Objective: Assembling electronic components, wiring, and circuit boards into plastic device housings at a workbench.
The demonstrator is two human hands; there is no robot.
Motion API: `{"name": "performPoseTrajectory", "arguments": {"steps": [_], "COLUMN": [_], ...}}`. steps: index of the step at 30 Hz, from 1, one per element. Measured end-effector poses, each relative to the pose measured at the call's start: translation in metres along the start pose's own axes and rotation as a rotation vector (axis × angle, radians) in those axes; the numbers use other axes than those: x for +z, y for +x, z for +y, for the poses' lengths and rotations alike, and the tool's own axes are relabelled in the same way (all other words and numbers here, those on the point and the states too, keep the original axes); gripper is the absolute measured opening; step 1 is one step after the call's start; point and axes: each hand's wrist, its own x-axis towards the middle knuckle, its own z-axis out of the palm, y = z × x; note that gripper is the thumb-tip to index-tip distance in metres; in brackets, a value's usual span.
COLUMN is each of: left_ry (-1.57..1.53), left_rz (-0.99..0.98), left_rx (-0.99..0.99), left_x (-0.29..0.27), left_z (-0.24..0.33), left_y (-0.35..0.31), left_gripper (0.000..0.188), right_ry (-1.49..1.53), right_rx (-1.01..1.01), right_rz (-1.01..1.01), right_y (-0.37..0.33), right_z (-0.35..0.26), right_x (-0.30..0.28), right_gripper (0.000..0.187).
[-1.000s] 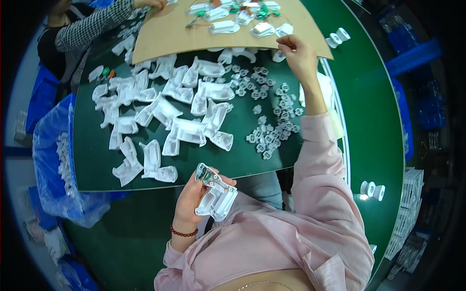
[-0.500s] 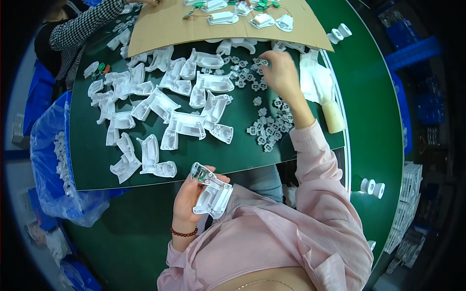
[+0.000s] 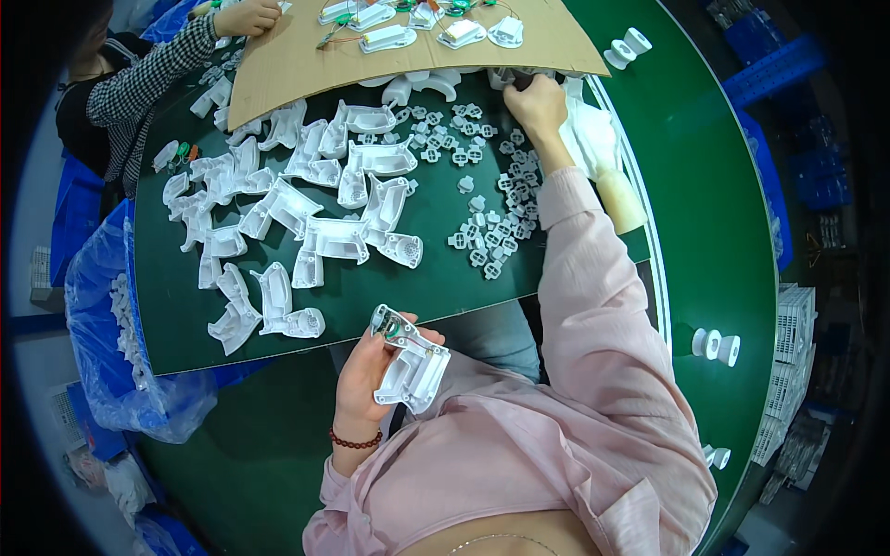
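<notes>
My left hand (image 3: 362,380) is wrapped round a white plastic housing half (image 3: 414,375), held just off the table's near edge. A small green part and some metal show at the housing's upper end. My right hand (image 3: 540,104) is stretched far forward to the cardboard's front edge, its fingers closed. Beside those fingers shows a dark object (image 3: 523,82), mostly hidden, whose kind I cannot make out. Small clear-grey plastic clips (image 3: 489,232) lie in loose groups to the left of my right forearm. Several more white housing halves (image 3: 338,239) spread over the left and middle of the table.
A cardboard sheet (image 3: 417,63) at the back carries white parts with wires. To the right are a white cloth (image 3: 591,130), a cream cylinder (image 3: 621,201) and white spools (image 3: 716,347). A co-worker's hand (image 3: 247,17) rests at the back left. A lined blue bin (image 3: 139,408) stands left.
My right hand has moved from above the clips forward to the cardboard's edge, its fingers closing by a dark object. The left hand still holds the housing half. The co-worker's hand has come further into view.
</notes>
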Motion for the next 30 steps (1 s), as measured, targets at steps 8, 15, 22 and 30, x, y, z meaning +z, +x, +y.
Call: {"name": "performPoseTrajectory", "arguments": {"steps": [8,15,22,30], "left_ry": [-0.003,-0.047,0.0,-0.052], "left_rz": [-0.028,-0.028,-0.059,-0.217], "left_rx": [-0.064,0.029,0.077,0.139], "left_x": [0.013,-0.004,-0.008,0.011], "left_z": [-0.005,0.0,-0.006,-0.007], "left_y": [0.016,0.003,0.012,0.031], "left_gripper": [0.037,0.038,0.044,0.043], "right_ry": [-0.052,0.117,0.003,-0.147], "right_rx": [0.143,-0.261,-0.765,-0.654], "right_rz": [0.058,0.203,0.283,-0.114], "right_y": [0.005,-0.046,-0.165,-0.208], "right_z": [-0.017,0.015,0.023,0.071], "right_x": [0.007,-0.075,-0.188,-0.122], "right_gripper": [0.058,0.045,0.05,0.06]}}
